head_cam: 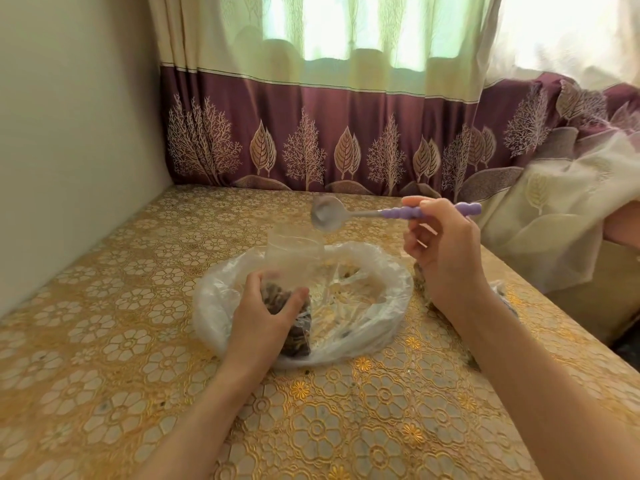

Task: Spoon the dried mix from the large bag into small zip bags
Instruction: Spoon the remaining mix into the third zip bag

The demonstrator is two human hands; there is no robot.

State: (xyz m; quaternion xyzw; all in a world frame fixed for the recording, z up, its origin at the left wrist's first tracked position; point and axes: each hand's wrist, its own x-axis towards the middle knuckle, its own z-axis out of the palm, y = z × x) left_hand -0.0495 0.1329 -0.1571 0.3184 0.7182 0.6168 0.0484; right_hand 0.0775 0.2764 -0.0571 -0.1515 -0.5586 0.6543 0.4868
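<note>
A small zip bag was held upright over the large bag, its lower part packed with dark dried mix and its clear upper part standing open above. The left hand was wrapped around the filled lower part, thumb on the near side and fingers curled behind it. The large bag lay spread open on the table, its crumpled clear plastic forming a ring around the small bag and the left hand; only scattered bits could be seen inside it.

Above and just right of the small bag's mouth, a spoon with a purple beaded handle was held level, its metal bowl blurred, so whether it carried any mix could not be told. The right hand pinched the handle between thumb and fingertips, the other fingers loosely curled beneath.

Behind the right wrist, more filled bags were partly hidden. The table was covered by a gold floral cloth, and a purple-bordered curtain hung behind it.
</note>
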